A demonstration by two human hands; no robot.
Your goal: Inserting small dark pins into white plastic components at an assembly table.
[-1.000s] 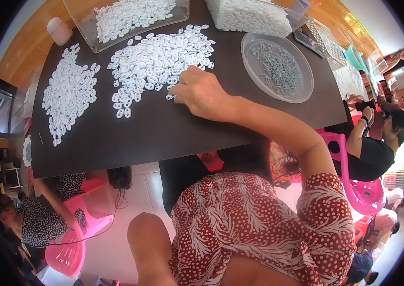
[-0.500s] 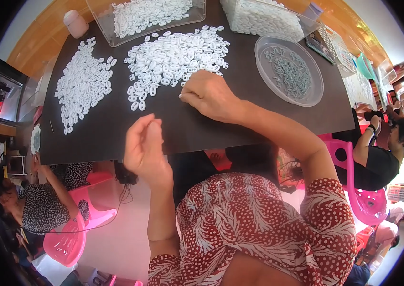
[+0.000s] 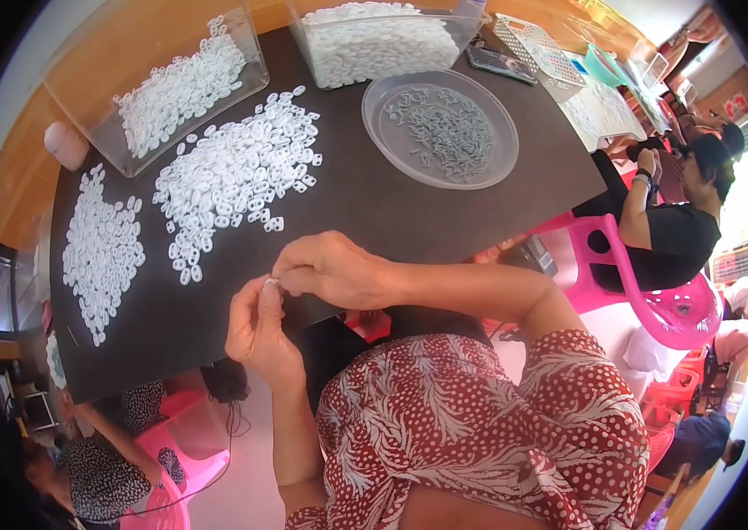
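Note:
My left hand (image 3: 265, 334) and my right hand (image 3: 334, 269) meet over the table's front edge, their fingertips pinched together. A small white piece (image 3: 274, 282) shows between the fingertips of both hands; its shape is mostly hidden. Beyond them lies a large heap of white oval two-holed plastic pieces (image 3: 237, 163), some loose at its near side. To the left spreads a second pile of the same pieces (image 3: 102, 256). A round clear tray (image 3: 499, 146) on the right holds many small grey-green pieces (image 3: 446, 132).
At the back of the dark table (image 3: 347, 199) stand two clear bins (image 3: 255, 66), (image 3: 303, 62) of white pieces. A phone (image 3: 502, 64) and a white perforated basket (image 3: 544, 57) lie at the far right. A pinkish jar (image 3: 65, 146) stands far left. People sit on both sides, near pink chairs (image 3: 599, 256).
My right hand has drawn back from the large heap to meet my left hand, and both now pinch at one small white piece. The view has turned to the right.

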